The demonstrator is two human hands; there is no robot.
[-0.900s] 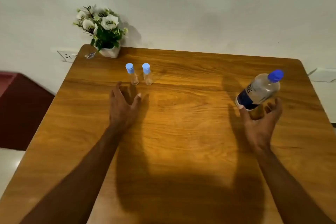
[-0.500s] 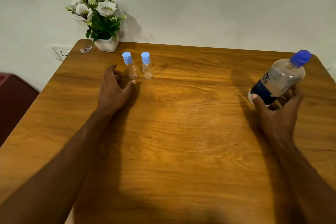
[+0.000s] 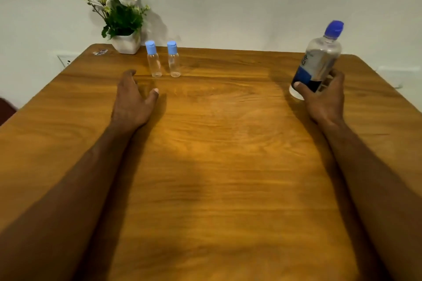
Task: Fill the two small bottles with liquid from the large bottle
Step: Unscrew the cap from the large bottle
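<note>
Near far right corner of table (image 3: 217, 166), your right hand (image 3: 324, 100) grips large bottle (image 3: 319, 61) round lower labelled part; long axis tilted, dark blue cap (image 3: 334, 28) up and away from you. Your left hand (image 3: 132, 102) relaxed, fingers spread, just short of left small bottle (image 3: 153, 59). Right small bottle (image 3: 173, 59) close beside; both upright, capped, near far edge. White flower pot (image 3: 126, 42) behind them at far left corner; small wrapper (image 3: 100, 52) beside pot.
</note>
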